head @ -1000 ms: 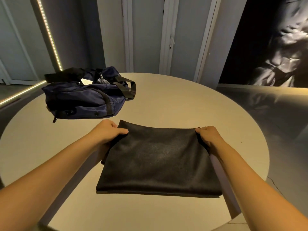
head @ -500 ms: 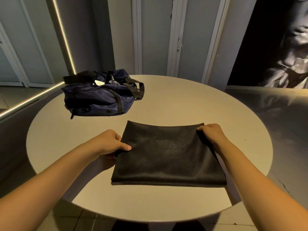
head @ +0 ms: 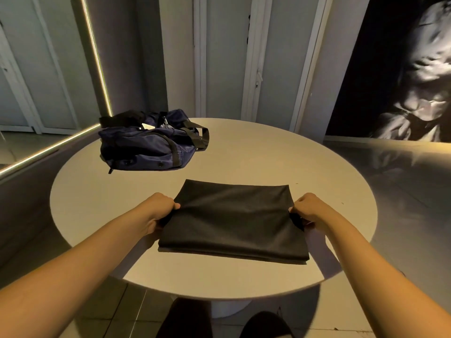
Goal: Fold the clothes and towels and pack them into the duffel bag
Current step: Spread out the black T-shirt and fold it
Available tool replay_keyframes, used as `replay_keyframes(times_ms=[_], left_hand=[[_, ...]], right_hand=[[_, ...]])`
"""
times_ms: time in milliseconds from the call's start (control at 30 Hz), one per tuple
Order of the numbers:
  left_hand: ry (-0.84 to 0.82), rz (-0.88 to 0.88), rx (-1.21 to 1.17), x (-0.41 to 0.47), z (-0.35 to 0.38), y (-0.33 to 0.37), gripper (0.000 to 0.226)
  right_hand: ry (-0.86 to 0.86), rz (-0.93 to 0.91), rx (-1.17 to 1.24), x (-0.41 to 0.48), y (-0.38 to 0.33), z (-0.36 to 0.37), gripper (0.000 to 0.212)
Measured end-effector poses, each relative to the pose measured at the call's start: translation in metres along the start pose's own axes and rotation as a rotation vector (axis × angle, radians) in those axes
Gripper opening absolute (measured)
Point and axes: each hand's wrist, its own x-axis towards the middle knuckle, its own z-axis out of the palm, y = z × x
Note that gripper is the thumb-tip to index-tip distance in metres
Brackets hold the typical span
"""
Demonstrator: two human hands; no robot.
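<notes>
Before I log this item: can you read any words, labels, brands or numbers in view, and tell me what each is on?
No text can be read in this view.
On the navy blue fabric duffel bag: a small white patch at its top, perhaps a tag, too small and blurred to read.
On the folded black cloth lying on the round white table: no print or label shows.

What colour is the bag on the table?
Dark navy blue bag, with black straps; the head view shows it.
</notes>
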Motion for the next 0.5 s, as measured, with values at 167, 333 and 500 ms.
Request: replay_keyframes(times_ms=[167,333,500], left_hand=[[0.011,0.104,0.403,-0.002,-0.009,-0.001,0.024],[0.360,0.529,0.793,-0.015,-0.011,0.010,0.043],[-0.001,0.690,0.969,0.011,0.047,0.013,0.068]], right_hand=[[0.108,-0.113,-0.155,-0.004,0.001,0.010,0.013],[0.378,-0.410,-0.337,-0.048,0.004,0.014,0.030],[0.060,-0.471,-0.520,-0.065,-0.003,0.066,0.068]])
